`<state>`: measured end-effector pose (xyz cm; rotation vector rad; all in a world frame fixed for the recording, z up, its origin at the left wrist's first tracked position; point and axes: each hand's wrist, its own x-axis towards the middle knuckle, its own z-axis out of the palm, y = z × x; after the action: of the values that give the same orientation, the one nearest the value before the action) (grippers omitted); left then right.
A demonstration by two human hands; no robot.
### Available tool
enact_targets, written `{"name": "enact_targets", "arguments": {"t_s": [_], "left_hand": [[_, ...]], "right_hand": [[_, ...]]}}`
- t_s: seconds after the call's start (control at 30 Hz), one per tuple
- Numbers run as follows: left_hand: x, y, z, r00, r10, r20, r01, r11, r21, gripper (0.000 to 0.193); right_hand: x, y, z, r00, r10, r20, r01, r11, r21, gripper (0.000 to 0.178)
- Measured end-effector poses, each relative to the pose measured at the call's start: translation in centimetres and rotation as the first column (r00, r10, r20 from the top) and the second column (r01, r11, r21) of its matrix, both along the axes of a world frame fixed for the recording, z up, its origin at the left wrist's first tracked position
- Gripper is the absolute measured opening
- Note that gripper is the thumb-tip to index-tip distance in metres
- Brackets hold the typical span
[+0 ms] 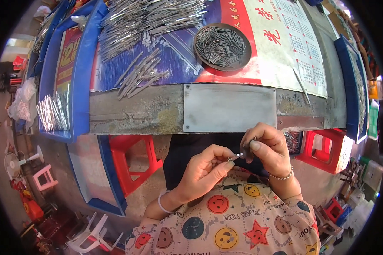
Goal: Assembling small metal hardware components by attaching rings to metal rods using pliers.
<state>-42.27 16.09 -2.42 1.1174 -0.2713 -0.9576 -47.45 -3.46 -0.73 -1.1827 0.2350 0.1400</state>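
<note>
Lower centre of frame: pinching silvery metal piece [239, 155] in left hand [205, 171]; holding fingers of right hand [269, 149] together, cannot tell on what.

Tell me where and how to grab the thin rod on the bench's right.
Pinch the thin rod across its middle, probably best with the right hand from the near side: it is slim, lies slanted and apart from other pieces, its near end reaching past the calendar sheet onto the bench.
</note>
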Motion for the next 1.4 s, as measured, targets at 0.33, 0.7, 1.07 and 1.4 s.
{"name": "enact_targets", "arguments": {"t_s": [0.33,0.7,1.07,1.4], "left_hand": [[0.0,0.3,-0.6,1.000,0.021,-0.016,-0.021,1.000,0.016,0.014],[0.4,0.4,-0.9,1.000,0.005,0.015,-0.005,0.999,0.040,0.011],[0.4,0.7,-1.6,0.999,-0.003,0.035,0.002,1.000,0.019,0.010],[1.0,1.4,-1.5,0.995,-0.096,0.008,0.095,0.995,0.031,0.014]], "right_hand": [[0.0,0.5,-0.6,0.999,-0.035,0.035,0.035,0.999,0.006,0.019],[0.1,1.6,-0.4,0.985,-0.163,-0.056,0.169,0.978,0.125,0.008],[0.2,1.8,-0.8,0.992,-0.125,-0.025,0.127,0.985,0.114,0.012],[0.5,1.8,-0.4,0.995,-0.104,-0.013,0.104,0.992,0.074,0.009]]}}
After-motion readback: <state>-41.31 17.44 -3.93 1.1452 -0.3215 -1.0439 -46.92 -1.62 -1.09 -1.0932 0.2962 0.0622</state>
